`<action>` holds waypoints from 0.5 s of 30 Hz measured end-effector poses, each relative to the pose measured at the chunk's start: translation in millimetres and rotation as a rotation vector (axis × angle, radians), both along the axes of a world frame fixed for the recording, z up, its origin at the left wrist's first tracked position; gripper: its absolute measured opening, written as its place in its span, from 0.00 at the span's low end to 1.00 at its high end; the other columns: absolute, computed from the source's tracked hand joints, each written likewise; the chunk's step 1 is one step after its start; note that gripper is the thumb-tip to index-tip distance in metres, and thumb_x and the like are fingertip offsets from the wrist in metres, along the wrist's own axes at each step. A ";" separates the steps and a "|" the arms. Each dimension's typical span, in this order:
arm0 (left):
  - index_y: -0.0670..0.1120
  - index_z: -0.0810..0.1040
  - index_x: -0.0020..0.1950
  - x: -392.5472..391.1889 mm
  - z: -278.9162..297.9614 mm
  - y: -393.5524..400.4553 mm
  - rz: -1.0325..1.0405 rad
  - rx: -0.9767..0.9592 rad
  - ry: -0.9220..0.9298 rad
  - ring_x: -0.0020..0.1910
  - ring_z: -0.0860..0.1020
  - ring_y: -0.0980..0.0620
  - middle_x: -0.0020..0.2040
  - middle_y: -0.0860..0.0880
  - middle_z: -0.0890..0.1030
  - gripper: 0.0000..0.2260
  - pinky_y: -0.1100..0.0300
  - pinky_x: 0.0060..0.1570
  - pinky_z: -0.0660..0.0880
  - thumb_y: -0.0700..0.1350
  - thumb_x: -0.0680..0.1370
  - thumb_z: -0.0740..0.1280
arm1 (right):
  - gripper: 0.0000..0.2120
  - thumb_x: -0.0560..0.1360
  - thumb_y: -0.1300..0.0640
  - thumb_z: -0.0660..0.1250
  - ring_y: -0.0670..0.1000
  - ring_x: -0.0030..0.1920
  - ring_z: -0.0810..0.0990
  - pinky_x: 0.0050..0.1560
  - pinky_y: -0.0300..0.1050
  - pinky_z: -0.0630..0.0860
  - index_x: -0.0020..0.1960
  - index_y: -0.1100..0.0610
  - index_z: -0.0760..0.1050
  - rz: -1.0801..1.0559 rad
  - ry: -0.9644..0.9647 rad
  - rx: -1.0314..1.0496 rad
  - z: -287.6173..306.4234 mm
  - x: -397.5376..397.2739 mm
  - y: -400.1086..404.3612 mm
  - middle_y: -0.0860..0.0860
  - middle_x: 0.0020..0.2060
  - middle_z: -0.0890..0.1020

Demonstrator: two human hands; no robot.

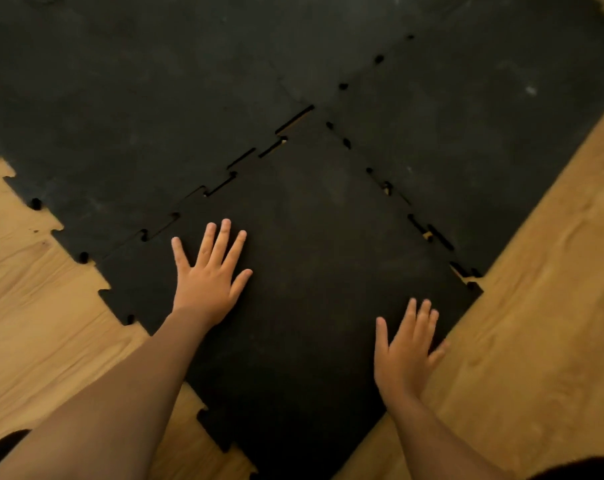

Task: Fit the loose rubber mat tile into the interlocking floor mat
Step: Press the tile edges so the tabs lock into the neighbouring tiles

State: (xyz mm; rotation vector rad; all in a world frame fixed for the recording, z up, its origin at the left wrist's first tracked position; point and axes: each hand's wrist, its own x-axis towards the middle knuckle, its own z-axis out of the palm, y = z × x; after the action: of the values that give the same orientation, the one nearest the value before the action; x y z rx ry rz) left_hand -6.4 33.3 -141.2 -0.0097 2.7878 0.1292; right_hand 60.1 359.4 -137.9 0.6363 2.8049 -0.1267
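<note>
The loose black rubber tile (307, 271) lies diamond-wise in the corner of the black interlocking floor mat (162, 98). Its toothed upper-left edge meets the mat with narrow gaps still showing along the seam (245, 161). The upper-right seam (407, 209) also shows small gaps. My left hand (208, 275) rests flat on the tile near its left side, fingers spread. My right hand (406, 348) lies flat near the tile's right edge, fingers apart. Neither hand holds anything.
Light wooden floor (34, 306) shows at the left and at the right (542, 306). The mat's toothed outer edge (34, 202) runs along the left. More mat tiles (484, 116) extend to the far right.
</note>
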 end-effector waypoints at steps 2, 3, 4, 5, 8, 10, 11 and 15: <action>0.57 0.33 0.77 -1.6 -0.3 6.0 0.033 -0.013 0.005 0.75 0.31 0.50 0.77 0.51 0.32 0.30 0.31 0.69 0.34 0.65 0.77 0.36 | 0.35 0.79 0.41 0.57 0.54 0.79 0.46 0.74 0.66 0.47 0.79 0.53 0.48 -0.195 0.019 -0.068 -1.1 8.6 -2.6 0.54 0.80 0.50; 0.57 0.34 0.77 -1.8 -0.2 7.0 0.042 -0.019 0.007 0.76 0.31 0.50 0.78 0.51 0.33 0.30 0.31 0.69 0.34 0.65 0.76 0.35 | 0.35 0.79 0.42 0.58 0.54 0.79 0.46 0.75 0.65 0.47 0.79 0.54 0.49 -0.237 0.040 -0.109 -2.0 11.1 -4.1 0.54 0.80 0.50; 0.57 0.34 0.77 -1.6 -0.1 7.4 0.044 -0.024 0.008 0.76 0.32 0.50 0.78 0.51 0.33 0.30 0.31 0.69 0.34 0.65 0.76 0.35 | 0.35 0.79 0.43 0.59 0.54 0.79 0.46 0.75 0.62 0.48 0.79 0.54 0.50 -0.238 0.072 -0.147 -2.9 13.2 -5.0 0.54 0.80 0.50; 0.57 0.34 0.77 -1.4 0.0 7.3 0.042 -0.027 0.009 0.76 0.32 0.50 0.78 0.51 0.34 0.31 0.31 0.69 0.35 0.65 0.76 0.35 | 0.34 0.79 0.44 0.59 0.54 0.79 0.47 0.76 0.59 0.48 0.79 0.55 0.52 -0.224 0.114 -0.183 -4.2 14.9 -5.1 0.54 0.80 0.51; 0.57 0.35 0.77 -2.2 1.0 6.2 0.042 -0.030 0.014 0.76 0.32 0.50 0.78 0.51 0.34 0.30 0.31 0.69 0.35 0.64 0.77 0.36 | 0.32 0.78 0.46 0.63 0.52 0.78 0.49 0.75 0.52 0.48 0.78 0.54 0.57 -0.244 0.263 -0.303 -3.0 18.5 -5.1 0.53 0.79 0.53; 0.57 0.36 0.78 -2.2 0.8 6.1 0.044 -0.018 0.019 0.76 0.33 0.50 0.78 0.51 0.35 0.30 0.31 0.69 0.35 0.64 0.78 0.39 | 0.32 0.76 0.48 0.66 0.49 0.78 0.48 0.75 0.52 0.48 0.77 0.52 0.59 -0.253 0.338 -0.367 -1.4 21.2 -4.8 0.51 0.79 0.52; 0.57 0.37 0.78 -1.8 0.5 6.0 0.047 -0.006 0.023 0.76 0.33 0.50 0.79 0.51 0.36 0.30 0.31 0.69 0.35 0.63 0.78 0.40 | 0.33 0.76 0.48 0.67 0.48 0.78 0.46 0.75 0.53 0.49 0.77 0.51 0.59 -0.247 0.355 -0.383 -1.1 22.6 -4.6 0.49 0.79 0.51; 0.57 0.38 0.78 -2.4 -0.2 6.1 0.055 0.017 0.031 0.76 0.33 0.51 0.79 0.51 0.36 0.29 0.32 0.69 0.34 0.62 0.78 0.40 | 0.34 0.75 0.48 0.68 0.46 0.78 0.44 0.75 0.58 0.51 0.77 0.47 0.57 -0.231 0.441 -0.431 -2.3 25.3 -2.4 0.45 0.79 0.48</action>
State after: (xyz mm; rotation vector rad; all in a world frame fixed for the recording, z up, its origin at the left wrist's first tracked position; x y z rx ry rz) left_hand -8.8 39.5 -141.5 -0.0809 2.8186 0.1680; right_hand 85.4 357.0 -140.2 0.9044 2.9358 -0.9948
